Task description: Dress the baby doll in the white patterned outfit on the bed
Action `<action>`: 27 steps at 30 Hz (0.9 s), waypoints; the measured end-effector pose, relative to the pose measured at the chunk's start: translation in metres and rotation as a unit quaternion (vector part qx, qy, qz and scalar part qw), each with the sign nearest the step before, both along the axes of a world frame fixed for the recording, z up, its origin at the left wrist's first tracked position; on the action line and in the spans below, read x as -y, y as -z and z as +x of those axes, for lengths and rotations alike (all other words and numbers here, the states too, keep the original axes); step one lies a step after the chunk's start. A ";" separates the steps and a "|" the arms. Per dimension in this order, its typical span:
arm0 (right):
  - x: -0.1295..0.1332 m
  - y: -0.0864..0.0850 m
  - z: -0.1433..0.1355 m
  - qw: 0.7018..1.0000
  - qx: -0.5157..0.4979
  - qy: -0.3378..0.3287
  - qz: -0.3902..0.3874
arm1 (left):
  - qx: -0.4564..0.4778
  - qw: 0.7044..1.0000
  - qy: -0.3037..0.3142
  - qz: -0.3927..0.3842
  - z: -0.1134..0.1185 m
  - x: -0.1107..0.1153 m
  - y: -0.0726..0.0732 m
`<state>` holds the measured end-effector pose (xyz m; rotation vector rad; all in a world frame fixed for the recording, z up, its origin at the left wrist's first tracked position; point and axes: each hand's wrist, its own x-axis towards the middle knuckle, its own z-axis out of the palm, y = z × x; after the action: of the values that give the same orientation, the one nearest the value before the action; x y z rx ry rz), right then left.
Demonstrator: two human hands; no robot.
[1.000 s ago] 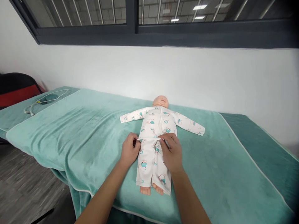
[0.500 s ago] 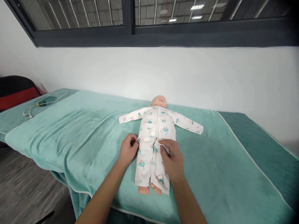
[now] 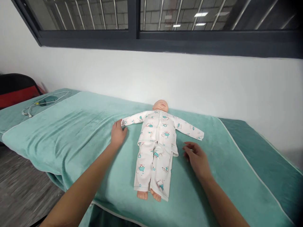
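Observation:
A baby doll [image 3: 160,105] lies on its back, arms spread, bare feet towards me. It wears a white printed pyjama top [image 3: 159,127] and matching trousers [image 3: 153,167]; the top's hem lies over the waist of the trousers. My left hand [image 3: 118,134] is at the cuff of the sleeve on the left, fingertips against its end and thumb apart just below it. My right hand [image 3: 197,159] hovers right of the top's hem, fingers loosely bent and apart, holding nothing.
A light green blanket [image 3: 71,135] covers the bed under the doll. White cord [image 3: 29,110] lies at the far left, near a red and black chair [image 3: 19,94]. Behind the bed stands a white wall [image 3: 106,75] below a dark-framed window [image 3: 151,41].
Both hands have left the waist of the trousers. My left hand moved up and left to the cuff; my right moved out to the right. The top's hem now hangs down over the waist.

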<state>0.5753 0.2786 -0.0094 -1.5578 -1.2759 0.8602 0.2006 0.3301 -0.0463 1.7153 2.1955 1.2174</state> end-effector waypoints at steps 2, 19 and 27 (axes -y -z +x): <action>-0.024 -0.002 0.025 0.992 0.090 0.087 0.008 | -0.010 0.999 -0.013 -0.036 -0.008 -0.011 0.001; -0.082 0.010 0.063 0.936 0.302 0.181 0.021 | -0.102 0.989 -0.001 -0.111 -0.031 -0.043 0.008; -0.082 0.008 0.072 0.938 0.229 0.256 0.044 | -0.100 0.991 -0.026 -0.082 -0.038 -0.046 0.008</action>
<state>0.6476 0.3609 -0.0176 -1.9620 -1.1102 0.1076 0.1626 0.3765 -0.0546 1.7922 2.3909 0.8795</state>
